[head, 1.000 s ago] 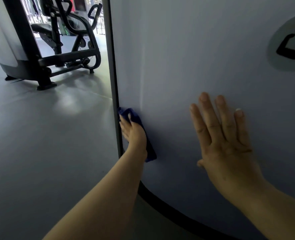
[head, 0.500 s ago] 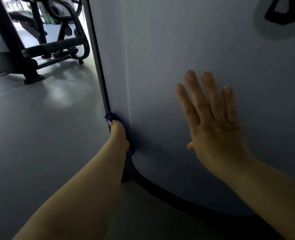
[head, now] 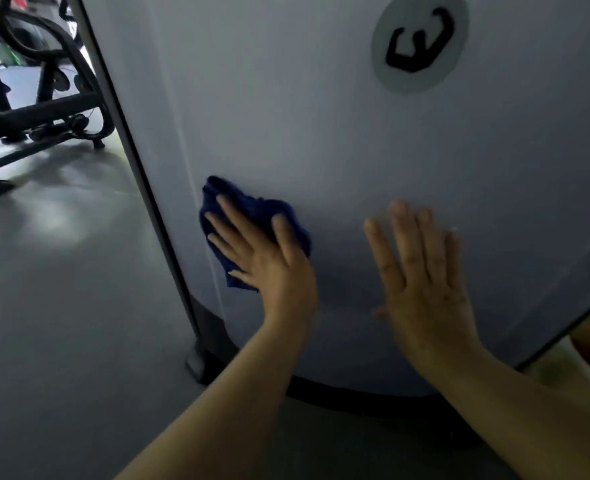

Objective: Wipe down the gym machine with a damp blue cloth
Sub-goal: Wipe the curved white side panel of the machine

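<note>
Grey floor [head: 61, 289], cloth [head: 248, 216] near panel edge [head: 169, 237]

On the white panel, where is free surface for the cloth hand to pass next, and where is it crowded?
Bare panel lies above both hands, between the blue cloth and the round logo. A narrow bare strip separates the left hand from the right hand. It is crowded at the left, where the cloth lies near the dark edge trim.

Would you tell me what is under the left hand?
The blue cloth, pressed flat against the panel by the left hand. The cloth's middle is covered.
</note>
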Available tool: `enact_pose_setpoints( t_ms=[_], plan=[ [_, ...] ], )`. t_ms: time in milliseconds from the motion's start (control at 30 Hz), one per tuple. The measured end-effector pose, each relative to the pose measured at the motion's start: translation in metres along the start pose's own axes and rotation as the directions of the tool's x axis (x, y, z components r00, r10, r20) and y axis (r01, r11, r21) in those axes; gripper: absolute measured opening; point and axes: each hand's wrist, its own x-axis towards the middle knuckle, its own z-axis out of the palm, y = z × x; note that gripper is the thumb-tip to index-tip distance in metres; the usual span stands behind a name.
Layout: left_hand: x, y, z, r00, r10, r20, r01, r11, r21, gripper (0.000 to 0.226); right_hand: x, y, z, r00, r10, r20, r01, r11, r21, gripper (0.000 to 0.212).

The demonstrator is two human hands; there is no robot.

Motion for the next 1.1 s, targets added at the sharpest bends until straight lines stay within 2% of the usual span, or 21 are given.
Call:
enact_pose_setpoints(
  t_ms=[67,100,200,233,267,300,333,367,400,467,533,567,600,667,700,733,767,900,967,1033,1100],
  plan=[
    [-0.012,0.011,0.007,0.980,0.201,0.016,-0.201,0.978,0.052,0.064,-0.006,0.011,-0.005,0.998,-0.045,-0.033,0.045,0.999,-0.006,0.142],
    [-0.001,0.013,0.007,0.974,0.225,-0.014,-0.223,0.972,0.071,0.064,-0.010,0.017,-0.008,0.997,-0.023,-0.068,0.024,1.000,0.015,0.140],
    [0.025,0.015,0.009,0.980,0.167,-0.104,-0.161,0.985,0.063,0.064,-0.015,0.027,-0.013,0.961,0.248,-0.120,-0.236,0.966,0.107,0.144],
    [0.018,0.014,0.011,0.975,0.199,-0.097,-0.190,0.977,0.093,0.066,-0.015,0.026,-0.011,0.952,0.287,-0.106,-0.274,0.954,0.124,0.146],
    [0.003,0.009,0.014,0.955,0.294,-0.028,-0.286,0.945,0.159,0.066,-0.015,0.026,-0.009,0.952,0.290,-0.095,-0.278,0.952,0.126,0.146],
    [-0.017,0.000,0.018,0.898,0.432,0.087,-0.440,0.865,0.241,0.066,-0.014,0.028,-0.006,0.957,0.276,-0.093,-0.264,0.957,0.123,0.144],
    [-0.037,-0.013,0.021,0.799,0.564,0.210,-0.601,0.737,0.308,0.066,-0.015,0.030,-0.004,0.964,0.250,-0.096,-0.237,0.963,0.125,0.140],
    [-0.048,-0.021,0.021,0.703,0.649,0.292,-0.710,0.615,0.344,0.066,-0.016,0.034,-0.004,0.971,0.219,-0.101,-0.205,0.970,0.132,0.136],
    [-0.045,-0.016,0.021,0.647,0.695,0.313,-0.759,0.551,0.346,0.066,-0.019,0.037,-0.005,0.974,0.200,-0.110,-0.182,0.971,0.154,0.132],
    [-0.020,0.026,0.022,0.654,0.722,0.225,-0.745,0.562,0.360,0.062,-0.025,0.043,-0.010,0.954,0.266,-0.137,-0.225,0.940,0.256,0.126],
    [-0.002,0.068,0.027,0.699,0.706,0.112,-0.684,0.615,0.392,0.061,-0.031,0.048,-0.010,0.883,0.455,-0.119,-0.380,0.839,0.390,0.124],
    [-0.002,0.071,0.030,0.670,0.734,0.111,-0.701,0.577,0.418,0.061,-0.035,0.049,-0.008,0.845,0.525,-0.097,-0.438,0.785,0.437,0.126],
    [-0.006,0.061,0.032,0.599,0.783,0.168,-0.758,0.486,0.435,0.060,-0.038,0.050,-0.004,0.829,0.552,-0.087,-0.456,0.759,0.465,0.127],
    [-0.025,0.013,0.032,0.404,0.841,0.361,-0.865,0.222,0.450,0.062,-0.047,0.051,0.005,0.857,0.509,-0.077,-0.419,0.776,0.471,0.129],
    [-0.032,-0.008,0.027,0.328,0.836,0.439,-0.886,0.111,0.450,0.064,-0.053,0.051,0.011,0.879,0.471,-0.074,-0.389,0.799,0.458,0.129],
    [-0.033,-0.019,0.023,0.290,0.832,0.474,-0.894,0.059,0.445,0.065,-0.059,0.050,0.016,0.897,0.436,-0.076,-0.362,0.822,0.440,0.129],
    [-0.033,-0.015,0.023,0.292,0.835,0.467,-0.895,0.066,0.441,0.064,-0.065,0.050,0.021,0.907,0.412,-0.081,-0.344,0.839,0.421,0.129],
    [-0.031,0.043,0.037,0.453,0.826,0.335,-0.831,0.254,0.496,0.059,-0.073,0.049,0.035,0.909,0.404,-0.103,-0.325,0.840,0.435,0.121],
    [-0.039,0.027,0.042,0.402,0.834,0.378,-0.851,0.189,0.489,0.059,-0.075,0.052,0.038,0.915,0.385,-0.125,-0.289,0.838,0.463,0.115],
    [-0.050,-0.009,0.037,0.293,0.820,0.491,-0.876,0.024,0.483,0.062,-0.076,0.056,0.041,0.922,0.358,-0.145,-0.261,0.854,0.450,0.117],
    [-0.054,-0.014,0.034,0.262,0.807,0.529,-0.875,-0.033,0.483,0.063,-0.076,0.057,0.043,0.926,0.349,-0.144,-0.260,0.866,0.427,0.124]
  ],
)
